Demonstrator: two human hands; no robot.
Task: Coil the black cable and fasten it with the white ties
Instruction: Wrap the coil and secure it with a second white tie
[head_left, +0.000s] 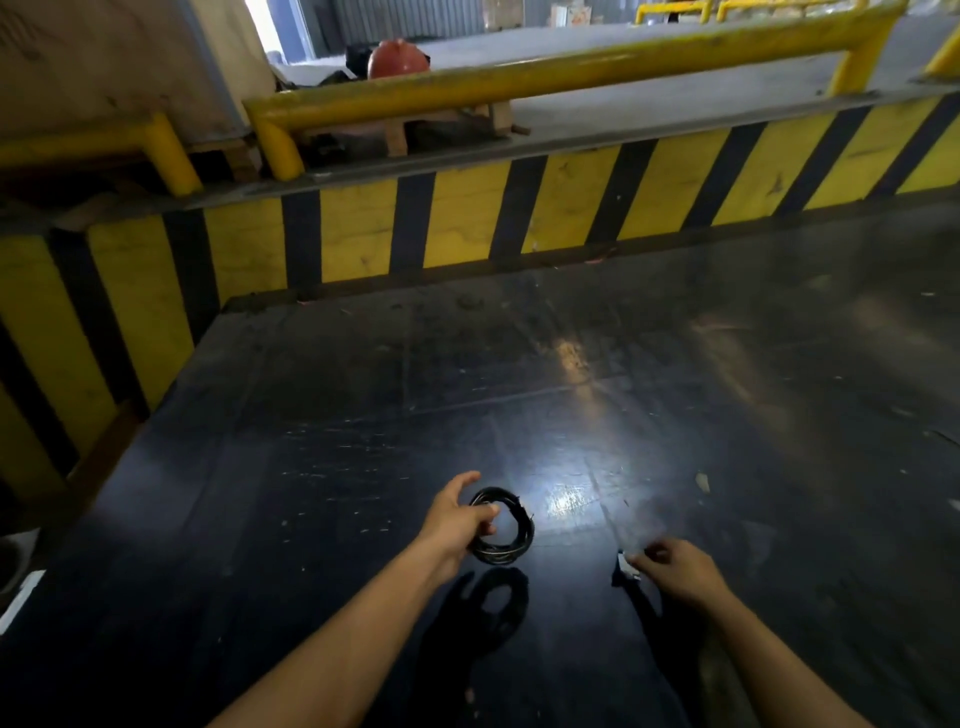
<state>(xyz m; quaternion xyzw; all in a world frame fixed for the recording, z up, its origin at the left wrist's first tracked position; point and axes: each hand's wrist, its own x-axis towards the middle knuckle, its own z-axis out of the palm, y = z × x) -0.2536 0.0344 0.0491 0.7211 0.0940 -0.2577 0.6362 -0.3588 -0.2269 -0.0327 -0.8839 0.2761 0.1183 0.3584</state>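
Observation:
The black cable is wound into a small round coil, held a little above the dark table. My left hand grips the coil's left side, thumb raised and fingers passing through the ring. A thin pale streak shows on the coil's top; what it is I cannot tell. To the right, my right hand hovers low over the table with its fingertips pinched on a small white tie. The two hands are about a hand's width apart.
A yellow-and-black striped board walls the table's far and left sides. Yellow rails run behind it, with a red hard hat beyond. A small scrap lies on the table to the right.

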